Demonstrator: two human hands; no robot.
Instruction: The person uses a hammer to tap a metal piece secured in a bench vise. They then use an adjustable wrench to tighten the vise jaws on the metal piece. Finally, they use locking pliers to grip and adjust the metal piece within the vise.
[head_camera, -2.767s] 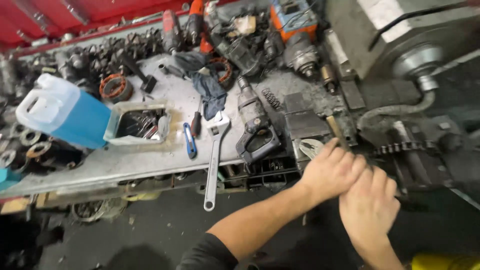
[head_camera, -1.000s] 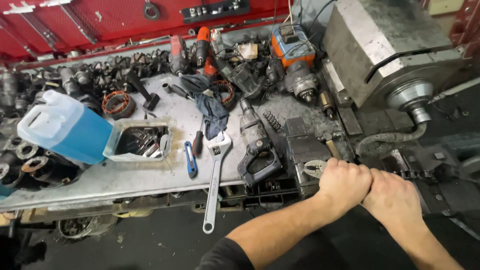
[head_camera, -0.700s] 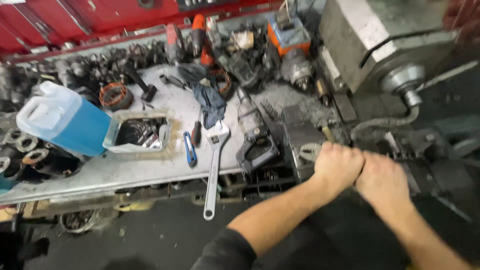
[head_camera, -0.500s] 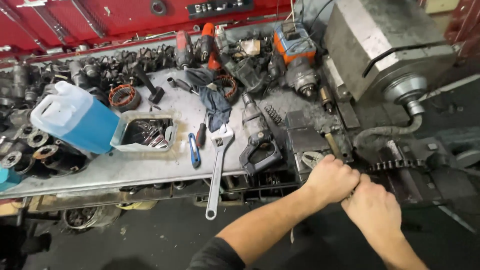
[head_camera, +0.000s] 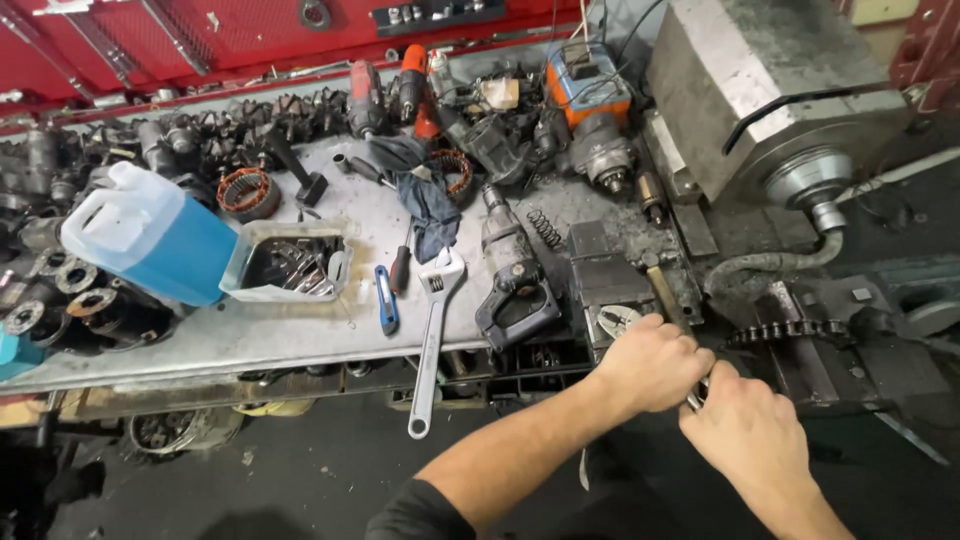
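- A translucent plastic jug of blue liquid (head_camera: 150, 245) lies on its side at the left of the grey metal workbench (head_camera: 300, 335).
- Just right of the jug sits a clear plastic tray of small metal parts (head_camera: 290, 265).
- A small blue-handled tool (head_camera: 386, 300) lies beside a long silver adjustable wrench (head_camera: 432, 345), whose handle overhangs the bench edge.
- A dark grey power drill (head_camera: 512, 275) lies right of the wrench, near a dark metal block (head_camera: 605, 275).
- The left hand (head_camera: 655, 362) is closed in a fist around a small metal tool (head_camera: 697, 395), mostly hidden in the grip.
- The right hand (head_camera: 750, 430) is closed on the same tool, touching the left, just below a black roller chain (head_camera: 785, 330).
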